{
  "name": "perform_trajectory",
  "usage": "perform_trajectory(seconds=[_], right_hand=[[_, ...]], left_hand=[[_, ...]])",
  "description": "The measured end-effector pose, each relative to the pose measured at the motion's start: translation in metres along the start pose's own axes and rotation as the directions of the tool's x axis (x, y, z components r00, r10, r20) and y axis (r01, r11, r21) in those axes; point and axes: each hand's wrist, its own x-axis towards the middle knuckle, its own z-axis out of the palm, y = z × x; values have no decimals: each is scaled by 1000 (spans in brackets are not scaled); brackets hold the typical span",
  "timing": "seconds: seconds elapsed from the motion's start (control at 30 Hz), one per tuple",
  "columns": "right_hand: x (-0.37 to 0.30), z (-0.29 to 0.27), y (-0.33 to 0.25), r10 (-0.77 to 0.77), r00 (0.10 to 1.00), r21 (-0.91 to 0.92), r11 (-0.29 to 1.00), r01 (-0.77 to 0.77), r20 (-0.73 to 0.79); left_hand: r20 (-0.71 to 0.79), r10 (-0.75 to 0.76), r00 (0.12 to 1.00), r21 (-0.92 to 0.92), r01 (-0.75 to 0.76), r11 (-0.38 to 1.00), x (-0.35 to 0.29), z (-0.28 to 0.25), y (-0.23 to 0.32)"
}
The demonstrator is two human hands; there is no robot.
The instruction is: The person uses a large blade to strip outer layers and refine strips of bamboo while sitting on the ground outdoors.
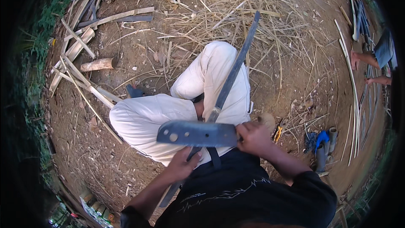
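My right hand (254,137) is closed round the handle end of a broad dark cleaver (194,134) with several holes in its blade. The blade lies level across my lap and points left. Beneath it runs a long, dark bamboo strip (238,61), slanting from my lap up past my knee. A paler scraped patch shows on the strip just above the blade. My left hand (182,165) grips the strip's lower part, close below the cleaver. The blade covers part of the strip, and whether its edge touches it I cannot tell.
A heap of thin shavings (270,29) covers the ground ahead. Split bamboo (78,46) and a short log (98,64) lie at left. At right are a blue cloth-like thing (322,138), bamboo tubes (333,139), long strips (352,88) and another person's hand (371,81).
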Motion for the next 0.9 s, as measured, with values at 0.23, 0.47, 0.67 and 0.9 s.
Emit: perform_trajectory(seconds=[0.23, 0.47, 0.67, 0.9], right_hand=[[13, -10, 39, 296, 955, -178, 940, -291, -1], [13, -24, 20, 53, 987, -171, 985, -26, 153], [42, -31, 103, 497, 867, -228, 842, -490, -28], [37, -22, 96, 122, 992, -251, 959, -129, -41]], left_hand=[[-197, 252, 947, 238, -204, 950, -18, 27, -12], [-219, 221, 950, 316, -146, 937, -17, 30, -9], [-227, 224, 948, 419, -112, 901, -46, 26, -17], [-192, 57, 980, 349, 14, 937, -51, 15, -29]])
